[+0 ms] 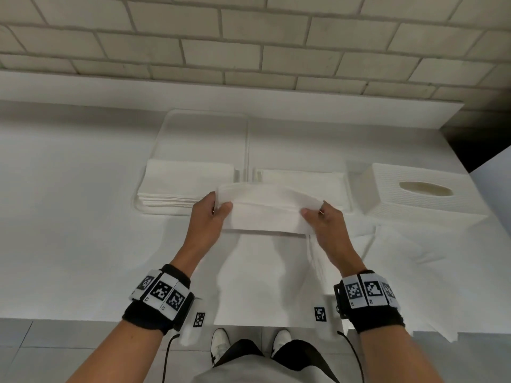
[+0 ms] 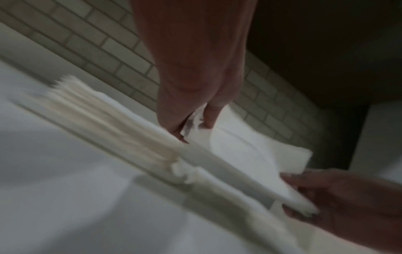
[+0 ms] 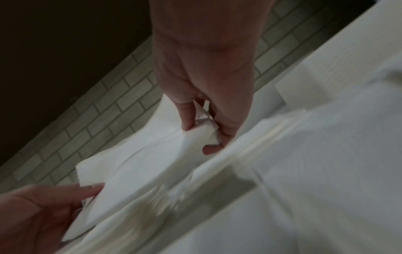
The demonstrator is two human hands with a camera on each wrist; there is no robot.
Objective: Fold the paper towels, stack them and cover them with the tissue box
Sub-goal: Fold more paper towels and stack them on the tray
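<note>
Both hands hold one white paper towel (image 1: pixel 269 214) in the air above the table's front half, partly folded lengthwise. My left hand (image 1: pixel 218 210) pinches its left end between thumb and fingers; the pinch also shows in the left wrist view, where my left hand (image 2: pixel 192 127) grips the towel (image 2: pixel 250 154). My right hand (image 1: pixel 313 212) pinches the right end, which the right wrist view shows as my right hand (image 3: pixel 200 135) on the towel (image 3: pixel 139 165). A stack of folded towels (image 1: pixel 185 186) lies on the left of a tray (image 1: pixel 204 125). The white tissue box (image 1: pixel 414 194) stands at the right.
More flat towels (image 1: pixel 304 178) lie on the tray's right side behind the held one. Loose unfolded sheets (image 1: pixel 401 252) are spread over the table's front right. A brick wall (image 1: pixel 249 37) runs behind the white table (image 1: pixel 69 203). The table's front edge is near my wrists.
</note>
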